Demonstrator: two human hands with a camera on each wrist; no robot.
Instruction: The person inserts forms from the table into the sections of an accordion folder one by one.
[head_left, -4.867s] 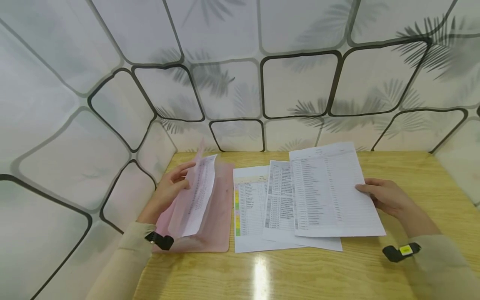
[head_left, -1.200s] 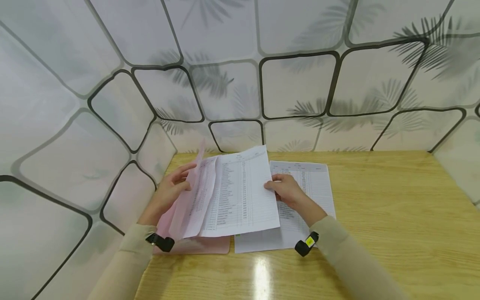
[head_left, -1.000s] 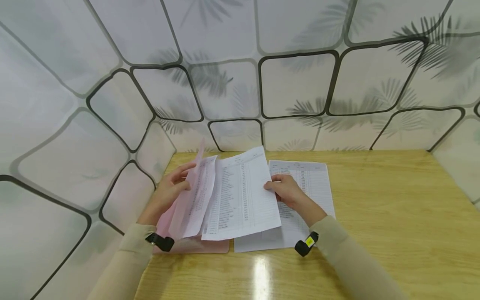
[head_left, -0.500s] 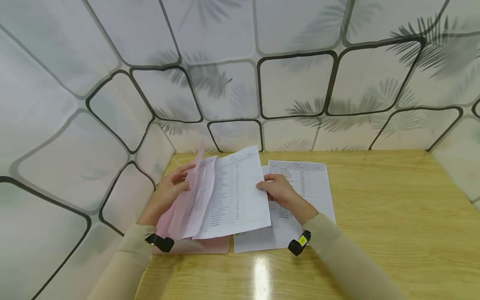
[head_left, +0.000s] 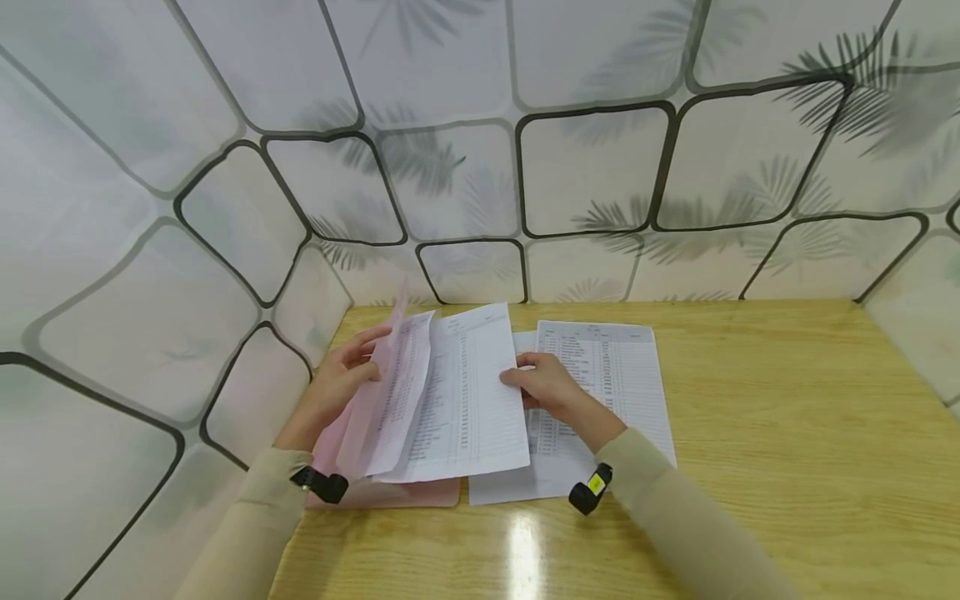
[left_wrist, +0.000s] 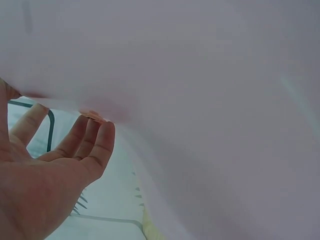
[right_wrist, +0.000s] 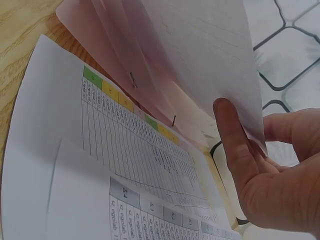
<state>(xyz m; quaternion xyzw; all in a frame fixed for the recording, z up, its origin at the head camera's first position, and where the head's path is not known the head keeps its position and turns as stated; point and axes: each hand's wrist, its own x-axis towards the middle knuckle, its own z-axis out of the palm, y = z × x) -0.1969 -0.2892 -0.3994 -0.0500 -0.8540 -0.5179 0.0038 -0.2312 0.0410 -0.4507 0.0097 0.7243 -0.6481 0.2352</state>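
My left hand [head_left: 339,385] holds up the raised translucent pink cover of a folder [head_left: 423,497], thumb on the near side. A printed sheet [head_left: 405,383] leans against that cover. In the left wrist view the pink cover [left_wrist: 210,100] fills most of the picture, and the fingertips meet its edge. Between thumb and fingers, my right hand [head_left: 551,385] pinches the right edge of a printed sheet [head_left: 480,375], which is tilted over the folder. The right wrist view shows this sheet [right_wrist: 215,55] above the folder's thin upright fastener prongs [right_wrist: 174,120].
More printed sheets [head_left: 633,375] lie overlapping on the wooden table [head_left: 787,400], right of the folder. One of them [right_wrist: 55,90] has a column of coloured cells. A patterned wall covering [head_left: 600,183] rises behind and at the left of the table.
My right hand has carried the sheet from the right side of the table leftward over the folder, recently edging further left and lowering it slightly. The left hand has stayed put.
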